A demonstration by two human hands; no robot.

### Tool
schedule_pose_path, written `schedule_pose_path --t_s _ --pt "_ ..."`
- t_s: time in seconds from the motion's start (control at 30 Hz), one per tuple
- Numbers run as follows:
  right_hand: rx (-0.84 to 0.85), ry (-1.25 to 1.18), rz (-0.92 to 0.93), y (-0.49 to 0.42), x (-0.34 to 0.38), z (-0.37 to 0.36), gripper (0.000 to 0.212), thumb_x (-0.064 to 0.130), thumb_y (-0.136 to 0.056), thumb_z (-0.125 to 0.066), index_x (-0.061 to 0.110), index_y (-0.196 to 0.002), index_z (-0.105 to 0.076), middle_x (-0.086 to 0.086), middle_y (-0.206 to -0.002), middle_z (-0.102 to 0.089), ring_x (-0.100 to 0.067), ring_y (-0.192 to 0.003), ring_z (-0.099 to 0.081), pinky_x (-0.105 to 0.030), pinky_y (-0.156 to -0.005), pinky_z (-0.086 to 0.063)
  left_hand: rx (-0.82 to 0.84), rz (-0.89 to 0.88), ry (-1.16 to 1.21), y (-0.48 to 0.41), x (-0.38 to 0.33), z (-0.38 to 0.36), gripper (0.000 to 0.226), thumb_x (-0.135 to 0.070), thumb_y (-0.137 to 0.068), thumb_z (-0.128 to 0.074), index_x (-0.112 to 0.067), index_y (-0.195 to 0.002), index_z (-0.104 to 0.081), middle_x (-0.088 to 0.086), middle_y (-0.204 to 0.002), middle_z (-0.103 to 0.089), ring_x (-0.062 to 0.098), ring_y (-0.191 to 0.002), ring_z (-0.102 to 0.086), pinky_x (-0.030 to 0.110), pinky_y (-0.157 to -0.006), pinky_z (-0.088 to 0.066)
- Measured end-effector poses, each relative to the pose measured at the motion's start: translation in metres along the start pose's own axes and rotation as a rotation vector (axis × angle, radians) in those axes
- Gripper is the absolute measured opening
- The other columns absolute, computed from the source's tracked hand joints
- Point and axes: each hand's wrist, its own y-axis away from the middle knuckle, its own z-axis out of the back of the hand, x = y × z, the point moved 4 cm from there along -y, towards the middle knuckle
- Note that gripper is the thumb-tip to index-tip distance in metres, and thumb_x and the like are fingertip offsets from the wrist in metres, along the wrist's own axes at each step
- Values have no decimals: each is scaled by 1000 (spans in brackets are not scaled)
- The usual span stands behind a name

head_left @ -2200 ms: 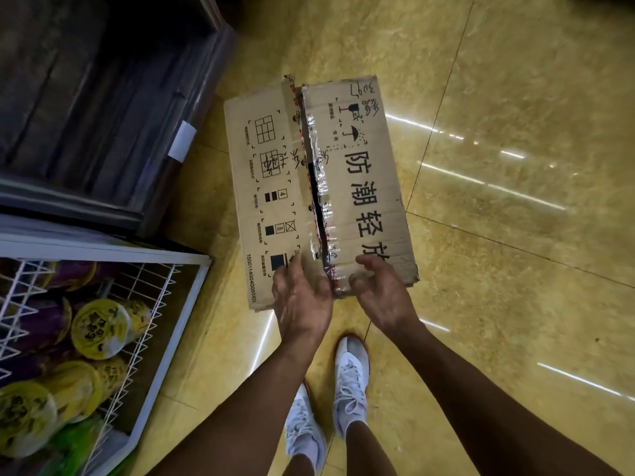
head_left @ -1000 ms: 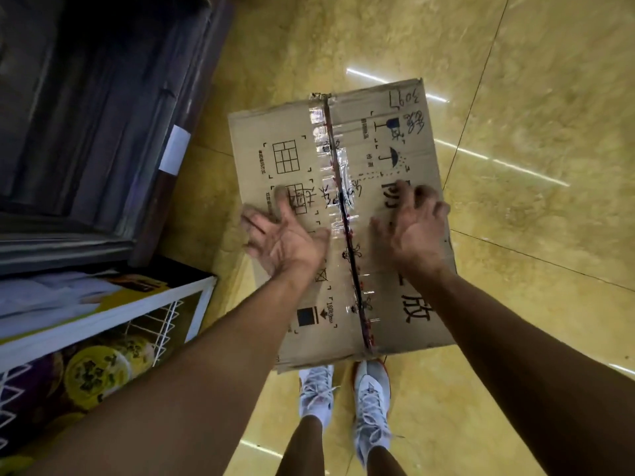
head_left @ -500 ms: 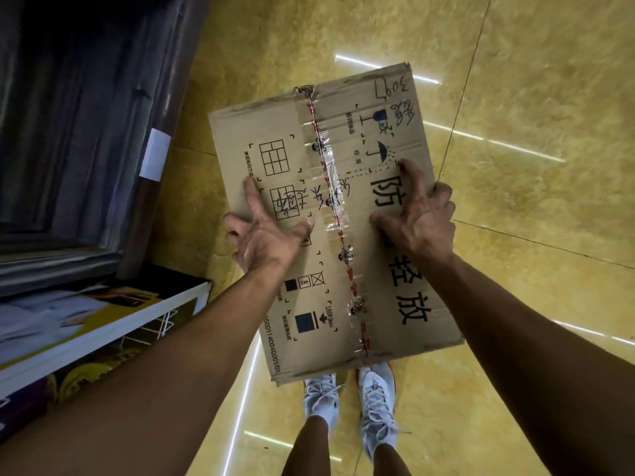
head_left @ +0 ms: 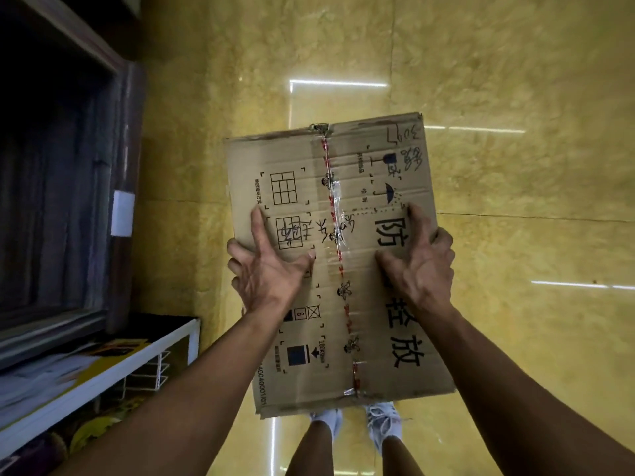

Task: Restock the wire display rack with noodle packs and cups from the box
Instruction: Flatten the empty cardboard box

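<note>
A person holds a brown cardboard box [head_left: 343, 187] in both hands, out in front of the body and above a glossy yellow tiled floor [head_left: 515, 201]. The top flaps lie closed, joined down the middle by a strip of clear tape with red print [head_left: 338, 255] (black handling symbols, handwriting and large Chinese characters cover the top). The left hand [head_left: 271, 273] clamps the box's left edge, with forefinger and thumb spread flat on the flap and the other fingers curled round the side. The right hand [head_left: 419, 266] grips the right edge, thumb on top and fingers hooked over the rim. The hands sit apart, one on each side of the taped seam. The near edge of the box hangs over a pair of white sneakers [head_left: 383, 424]. At lower left stands the white wire display rack [head_left: 154, 343], with blurred yellow shapes beneath its frame. A dark wooden cabinet [head_left: 68, 201] bearing a white label [head_left: 122, 213] fills the upper left.
</note>
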Motion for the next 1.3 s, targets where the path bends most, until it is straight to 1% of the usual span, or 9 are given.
schedule_pose_path --t_s 0.1,0.4,0.47,0.5,0.57,0.7,0.9,1.13,1.3 --pt "-37 -29 -61 6 -17 28 90 43 -86 -71 44 -155 -13 -19 -152 -23 -42 -133 -32 -62 -110 -33 30 -55 -44 15 -32 -2 121 -62 -73 -79 -49 -154 11 14 -144 -18 39 -128 -35 51 -104 -41" --pt "-179 -142 -233 37 -95 112 91 37 -85 -70 42 -156 -12 -20 -154 -22 -43 -134 -32 -61 -110 -34 63 -297 -126 73 -129 -37 116 -63 -74 -77 -47 -156 3 18 -151 -17 42 -137 -32 51 -113 -35" --pt "-182 -140 -274 44 -107 117 92 35 -85 -70 40 -157 -12 -20 -154 -21 -43 -134 -32 -60 -109 -35 80 -321 -111 84 -137 -41 115 -63 -73 -77 -47 -155 3 18 -151 -17 42 -137 -31 52 -114 -35" --pt "-227 -205 -345 60 -147 154 92 34 -85 -70 39 -157 -13 -20 -154 -21 -43 -134 -32 -60 -109 -35 92 -408 -162 120 -176 -67 115 -63 -73 -77 -47 -155 2 18 -151 -17 42 -138 -31 52 -115 -34" --pt "-219 -181 -344 63 -150 149 92 35 -85 -70 39 -157 -13 -20 -154 -22 -43 -134 -32 -60 -109 -36 106 -386 -157 122 -176 -65 115 -62 -73 -78 -46 -156 1 17 -153 -15 42 -140 -29 52 -116 -32" --pt "-272 -237 -433 79 -204 181 89 35 -85 -69 40 -156 -15 -18 -155 -24 -41 -134 -34 -57 -109 -37 103 -463 -211 170 -211 -103 113 -61 -75 -77 -45 -156 0 17 -154 -13 42 -141 -25 52 -117 -25" --pt "-314 -308 -549 107 -293 227 88 37 -86 -68 41 -155 -14 -17 -155 -23 -39 -135 -35 -56 -107 -41 136 -588 -277 245 -262 -163 113 -63 -74 -76 -44 -156 -2 16 -150 -17 42 -138 -28 53 -116 -27" --pt "-406 -416 -748 161 -405 278 88 34 -86 -68 43 -153 -12 -18 -155 -21 -41 -134 -36 -56 -103 -45 223 -824 -355 347 -329 -247 105 -62 -74 -76 -46 -154 -10 11 -146 -21 38 -135 -31 53 -114 -33" --pt "-483 -511 -886 203 -478 305 92 35 -86 -72 48 -152 -10 -16 -156 -21 -39 -133 -38 -57 -98 -49 285 -958 -434 418 -363 -309 106 -66 -72 -75 -45 -154 -11 16 -148 -25 40 -135 -34 57 -112 -36"
